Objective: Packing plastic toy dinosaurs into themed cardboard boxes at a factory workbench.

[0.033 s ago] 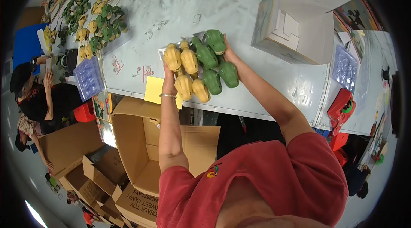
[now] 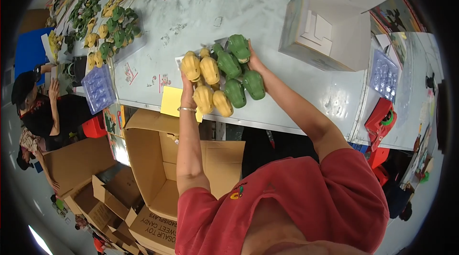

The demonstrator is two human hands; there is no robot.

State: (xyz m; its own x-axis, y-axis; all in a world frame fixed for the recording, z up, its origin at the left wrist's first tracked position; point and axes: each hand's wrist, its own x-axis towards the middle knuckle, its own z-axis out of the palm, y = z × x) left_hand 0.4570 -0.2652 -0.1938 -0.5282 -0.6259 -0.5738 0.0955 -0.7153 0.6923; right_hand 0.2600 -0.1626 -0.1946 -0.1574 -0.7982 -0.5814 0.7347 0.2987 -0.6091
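Between my two hands is a bunch of toy dinosaur heads, held just over the table's front part. The yellow dinosaur toys (image 2: 209, 70) make up its left half, and the green dinosaur toys (image 2: 234, 93) its right half. My left hand (image 2: 187, 85), with a bracelet at the wrist, is closed on the left side, its fingers mostly hidden under the toys. On the right side, my right hand (image 2: 254, 59) grips the bunch by the upper green toy. Something pale shows behind the toys, too covered to make out.
An open white display box (image 2: 330, 30) stands at right on the table (image 2: 191, 20). More green and yellow toys (image 2: 117, 30) lie far left, near a clear blister tray (image 2: 99, 87). Yellow paper (image 2: 173, 101) overhangs the front edge, above an open cardboard carton (image 2: 143, 159). A person (image 2: 38, 106) sits left.
The bunch of toys and both my hands have shifted very slightly left and toward me. My grip looks the same.
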